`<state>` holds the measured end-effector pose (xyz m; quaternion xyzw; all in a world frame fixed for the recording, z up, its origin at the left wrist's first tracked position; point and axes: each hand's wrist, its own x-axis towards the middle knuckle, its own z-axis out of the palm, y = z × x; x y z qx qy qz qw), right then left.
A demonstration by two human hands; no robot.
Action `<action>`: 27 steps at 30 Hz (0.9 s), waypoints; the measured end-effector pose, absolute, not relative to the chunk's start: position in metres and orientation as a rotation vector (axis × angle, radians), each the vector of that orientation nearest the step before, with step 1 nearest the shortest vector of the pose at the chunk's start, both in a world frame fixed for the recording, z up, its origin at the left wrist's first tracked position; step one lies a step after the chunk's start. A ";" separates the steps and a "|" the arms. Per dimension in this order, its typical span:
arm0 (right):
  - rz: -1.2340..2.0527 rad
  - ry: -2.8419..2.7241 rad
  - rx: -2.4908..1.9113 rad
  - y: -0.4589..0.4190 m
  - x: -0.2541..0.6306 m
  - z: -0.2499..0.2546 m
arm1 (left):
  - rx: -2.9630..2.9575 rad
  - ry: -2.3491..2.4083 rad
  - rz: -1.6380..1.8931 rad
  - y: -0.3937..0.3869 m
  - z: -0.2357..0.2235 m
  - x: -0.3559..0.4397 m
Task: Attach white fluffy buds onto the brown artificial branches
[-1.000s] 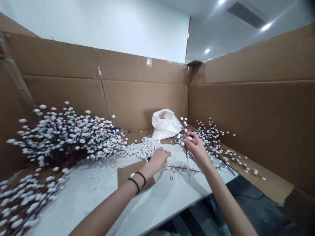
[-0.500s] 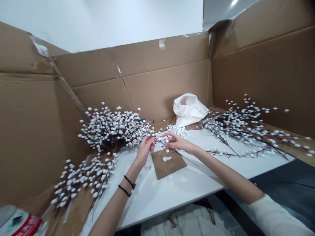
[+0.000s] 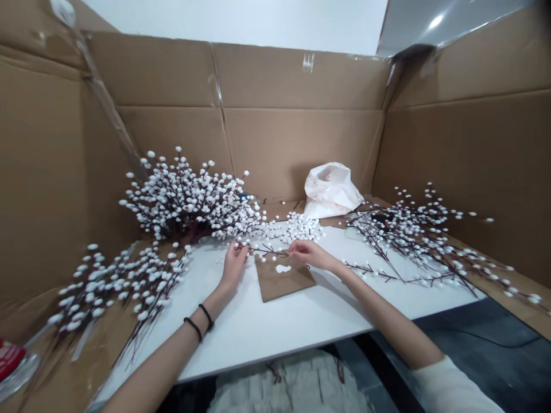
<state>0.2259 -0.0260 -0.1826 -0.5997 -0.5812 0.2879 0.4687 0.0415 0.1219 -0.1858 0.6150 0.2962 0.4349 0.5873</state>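
Observation:
My left hand [image 3: 235, 265] and my right hand [image 3: 306, 253] each pinch one end of a thin dark twig [image 3: 269, 251] dotted with white foam buds. They hold it low over the far edge of a brown cardboard square [image 3: 284, 278] that has a white blob on it. The left wrist wears two black bands. Just behind the twig lies a heap of loose white buds [image 3: 293, 228] on the white table [image 3: 267, 327].
A dense bunch of budded branches [image 3: 185, 198] stands at back left, more branches [image 3: 124, 284] lie at the near left, and bare-ish branches [image 3: 413, 241] spread on the right. A white plastic bag [image 3: 329, 189] sits at the back. Cardboard walls [image 3: 297, 137] surround the table.
My right hand left the right-hand branches and brought a twig to the middle. My left hand took hold of its other end. Both have since lowered it toward the cardboard square.

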 end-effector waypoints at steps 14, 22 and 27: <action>0.354 -1.587 -1.681 -0.012 0.218 -0.213 | 1.745 0.911 0.938 0.136 -0.201 0.038; 0.364 -1.576 -1.728 -0.016 0.214 -0.205 | 1.889 1.017 0.866 0.134 -0.198 0.038; 0.339 -1.572 -1.746 -0.014 0.215 -0.209 | 1.916 1.046 0.841 0.136 -0.199 0.038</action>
